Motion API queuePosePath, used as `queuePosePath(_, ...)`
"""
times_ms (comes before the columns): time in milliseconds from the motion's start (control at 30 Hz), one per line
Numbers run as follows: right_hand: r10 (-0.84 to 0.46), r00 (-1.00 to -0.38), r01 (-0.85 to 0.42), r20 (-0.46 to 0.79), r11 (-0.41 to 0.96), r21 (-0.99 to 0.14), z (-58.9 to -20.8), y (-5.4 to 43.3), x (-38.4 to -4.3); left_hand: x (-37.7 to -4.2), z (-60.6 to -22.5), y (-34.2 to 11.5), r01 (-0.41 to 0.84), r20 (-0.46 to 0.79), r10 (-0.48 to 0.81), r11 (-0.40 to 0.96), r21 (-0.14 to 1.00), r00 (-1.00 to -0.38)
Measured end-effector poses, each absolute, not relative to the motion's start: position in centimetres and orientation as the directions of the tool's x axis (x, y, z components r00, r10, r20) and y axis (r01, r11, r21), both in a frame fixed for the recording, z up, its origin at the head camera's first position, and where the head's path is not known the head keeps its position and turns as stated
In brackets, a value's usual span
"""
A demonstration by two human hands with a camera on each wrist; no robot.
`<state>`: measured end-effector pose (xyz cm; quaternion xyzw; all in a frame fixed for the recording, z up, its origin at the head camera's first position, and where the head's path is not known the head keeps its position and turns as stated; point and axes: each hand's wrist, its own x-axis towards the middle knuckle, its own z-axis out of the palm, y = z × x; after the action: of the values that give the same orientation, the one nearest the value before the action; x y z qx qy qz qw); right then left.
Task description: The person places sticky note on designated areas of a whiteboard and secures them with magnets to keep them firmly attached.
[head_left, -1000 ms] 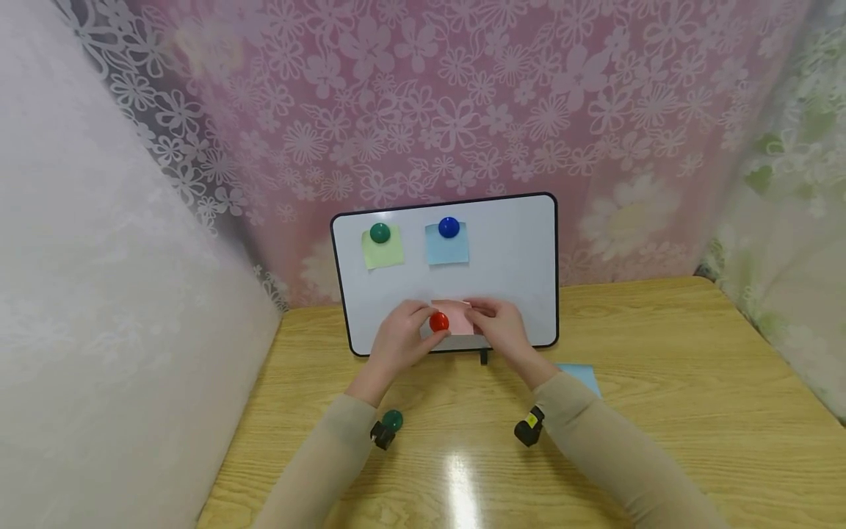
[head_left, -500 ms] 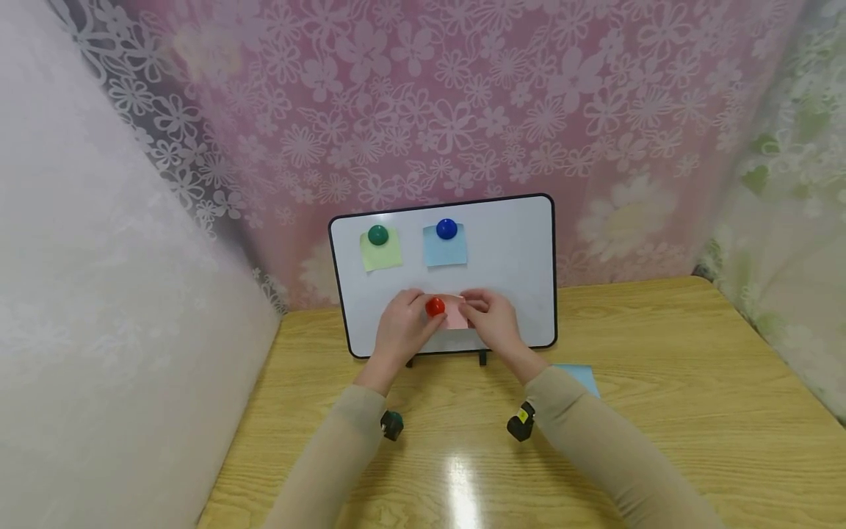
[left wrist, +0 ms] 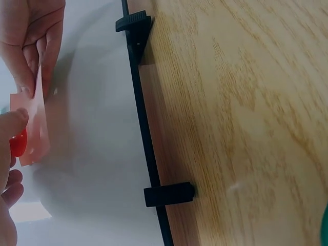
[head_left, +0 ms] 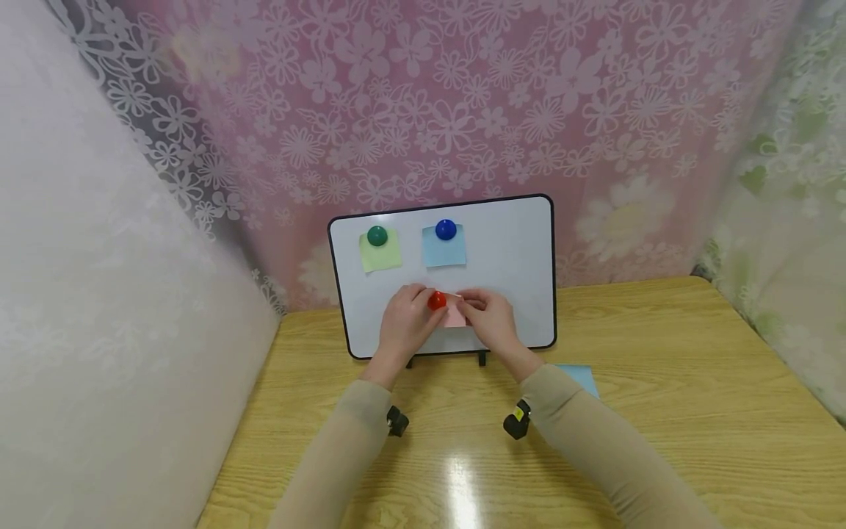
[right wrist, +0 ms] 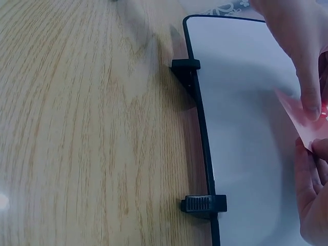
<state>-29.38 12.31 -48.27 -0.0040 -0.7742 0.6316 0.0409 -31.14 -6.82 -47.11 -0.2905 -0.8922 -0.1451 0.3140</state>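
Observation:
A pink sticky note (head_left: 454,316) is held between both hands, close in front of the lower middle of a whiteboard (head_left: 509,257). With thumb and fingers my left hand (head_left: 405,319) grips a round red magnet (head_left: 437,300) against the note's upper left part. My right hand (head_left: 490,317) pinches the note's right edge, its thumb in front. In the left wrist view the pink note (left wrist: 36,128) stands at an angle to the board. Higher on the board, a green magnet (head_left: 377,236) sits on a light green note (head_left: 381,256), and a blue magnet (head_left: 446,229) on a light blue note (head_left: 444,254).
The black-framed whiteboard leans upright on small black feet (head_left: 482,358) on the wooden table (head_left: 661,382). A blue paper (head_left: 580,378) lies by the right sleeve. A green round object (left wrist: 325,230) shows at the left wrist view's edge. A floral curtain (head_left: 456,110) hangs behind.
Both hands have moved the pink note and red magnet upward along the board. My left forearm has shifted right and now covers the green magnet on the table in the head view.

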Motion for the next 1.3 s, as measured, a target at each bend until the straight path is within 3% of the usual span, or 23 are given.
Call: queuePosePath(1300,0.055,-0.996,-0.061,0.076,0.237,-0.97,-48.3,11.9,-29.7,-31.5,-46.5,-5.7,0.561,0.661,0.408,0.827,0.024,-0.63)
